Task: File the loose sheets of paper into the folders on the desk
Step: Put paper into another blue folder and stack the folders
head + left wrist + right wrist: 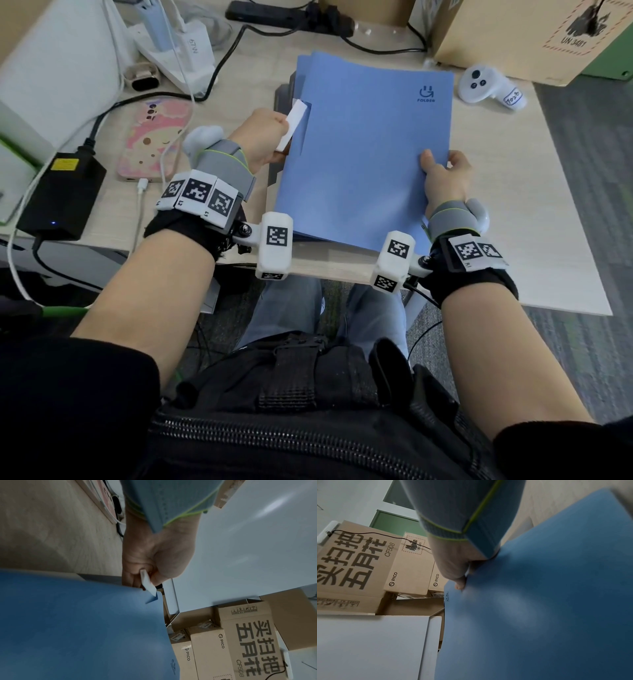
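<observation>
Pinching blue folder — thumb atop, right hand fingers beneath.

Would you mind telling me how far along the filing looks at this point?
Done: cannot be judged; no filed sheets show in the closed blue folder. In hand: the left hand pinches a small white slip at the folder's left edge, and the right hand grips its right edge. Left: the slip is not yet tucked in; no other loose sheets are visible.

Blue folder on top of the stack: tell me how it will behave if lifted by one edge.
The blue folder looks thin, so it would probably sag when the right hand lifts its edge alone. Its smooth cover may slide off the folders beneath. The white slip pinched by the left hand looks light and bendable.
</observation>
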